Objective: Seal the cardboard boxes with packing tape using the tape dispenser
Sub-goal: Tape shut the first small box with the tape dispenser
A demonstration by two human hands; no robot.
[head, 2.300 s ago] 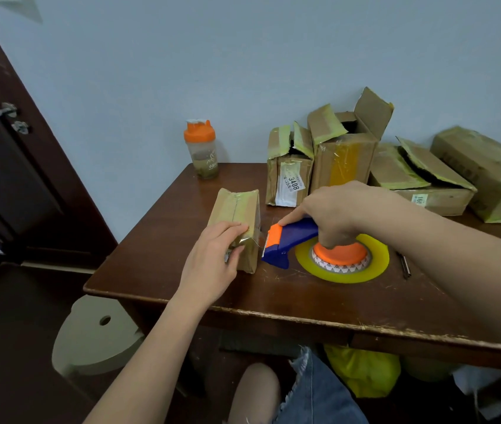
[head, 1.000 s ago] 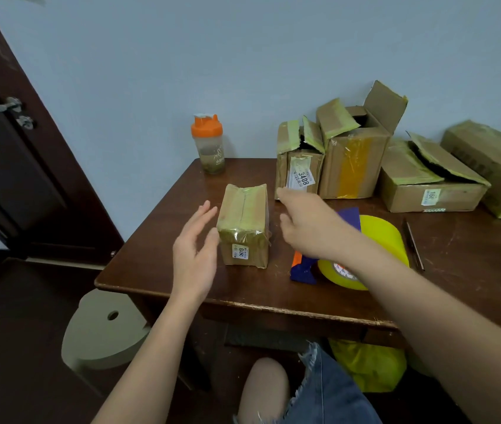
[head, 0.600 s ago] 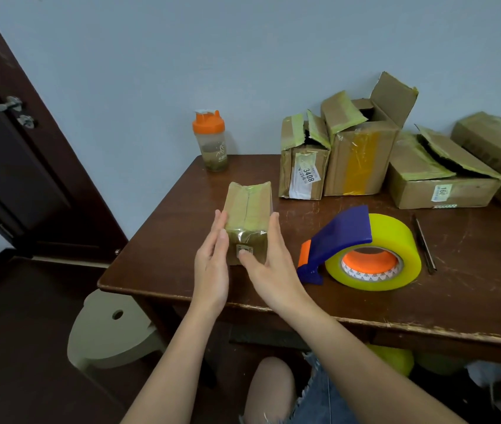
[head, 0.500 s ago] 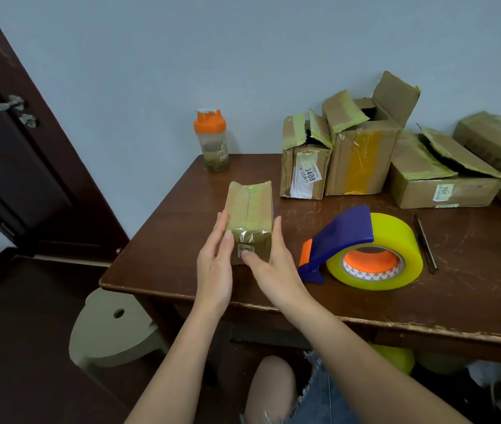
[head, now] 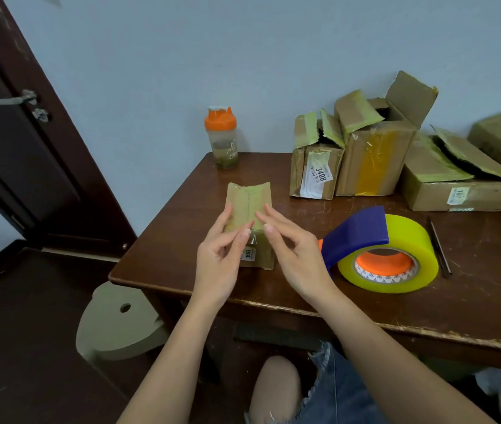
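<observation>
Head-camera view: a seated person's left hand [head: 220,255] and right hand [head: 292,249] hover over the near end of a small cardboard box [head: 250,223] lying near the front left corner of a dark wooden table [head: 472,289]. Both hands are loose, fingers lightly bent toward each other; whether the fingertips press the box top cannot be told, and neither hand grips anything. The box is long and narrow, its top seam already glossy under clear tape, a small printed label on its near face. The step in hand looks like smoothing or checking that strip.

Just to the right sits the tape dispenser [head: 377,249], a fat yellow roll on an orange core under a blue plastic guard, lying flat and untouched. Against the pale wall stand four more boxes: a tall one with a label [head: 316,166], a bigger one with raised flaps [head: 377,157], a low wide one [head: 460,185] and one cut off by the frame (all but that last one plainly open, their flaps edged with torn greenish tape). The next move probably calls for setting the small box aside, pulling an open one forward and picking up the dispenser. An orange-capped shaker bottle [head: 221,137] stands at the table's far left corner.
</observation>
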